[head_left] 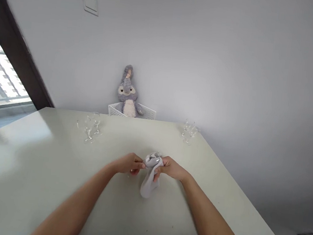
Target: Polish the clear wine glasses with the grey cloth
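Above the middle of the table, my right hand (171, 169) grips a pale grey-white cloth (148, 186), whose loose end hangs down toward the tabletop. Part of the cloth is bunched in the mouth of a clear glass (156, 160), of which only a shiny rim shows. My left hand (131, 163) is closed at the left side of this bundle, its fingers pinching the glass. Cloth and fingers hide most of the glass's body.
Clear stemmed glasses (90, 127) stand at the table's back left, and more clear glasses (188, 131) at the back right. Behind the pale table (101, 205), a grey plush toy (129, 105) sits in a white basket (150, 113) against the wall.
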Demonstrator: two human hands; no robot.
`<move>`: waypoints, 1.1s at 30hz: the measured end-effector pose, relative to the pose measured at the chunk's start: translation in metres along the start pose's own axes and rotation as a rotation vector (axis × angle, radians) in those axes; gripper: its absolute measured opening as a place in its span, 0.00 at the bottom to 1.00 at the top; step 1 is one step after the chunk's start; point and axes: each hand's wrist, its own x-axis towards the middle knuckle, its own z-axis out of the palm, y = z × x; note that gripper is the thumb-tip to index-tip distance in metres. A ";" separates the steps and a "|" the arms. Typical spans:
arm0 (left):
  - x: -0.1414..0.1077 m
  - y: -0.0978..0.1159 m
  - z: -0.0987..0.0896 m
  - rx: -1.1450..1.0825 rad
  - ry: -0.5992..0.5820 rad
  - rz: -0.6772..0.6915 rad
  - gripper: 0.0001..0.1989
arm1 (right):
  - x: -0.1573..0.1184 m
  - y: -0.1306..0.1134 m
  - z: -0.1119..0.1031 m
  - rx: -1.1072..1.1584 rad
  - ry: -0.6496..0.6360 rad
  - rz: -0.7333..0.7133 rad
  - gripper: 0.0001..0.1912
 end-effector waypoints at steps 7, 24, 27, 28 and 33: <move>0.012 0.007 0.013 0.466 0.657 0.281 0.17 | 0.016 0.016 0.008 0.399 0.338 -0.033 0.16; -0.006 0.005 -0.017 -0.297 -0.140 0.012 0.21 | 0.004 0.000 0.001 -0.631 0.054 -0.338 0.08; -0.004 0.001 -0.018 -0.369 -0.137 0.016 0.19 | 0.005 0.000 -0.003 -0.711 0.156 -0.383 0.09; -0.003 0.000 -0.018 -0.389 -0.125 0.018 0.18 | 0.005 0.001 -0.004 -0.725 0.180 -0.399 0.10; -0.003 -0.006 -0.016 -0.446 -0.069 0.038 0.18 | 0.005 0.002 -0.006 -0.802 0.319 -0.441 0.14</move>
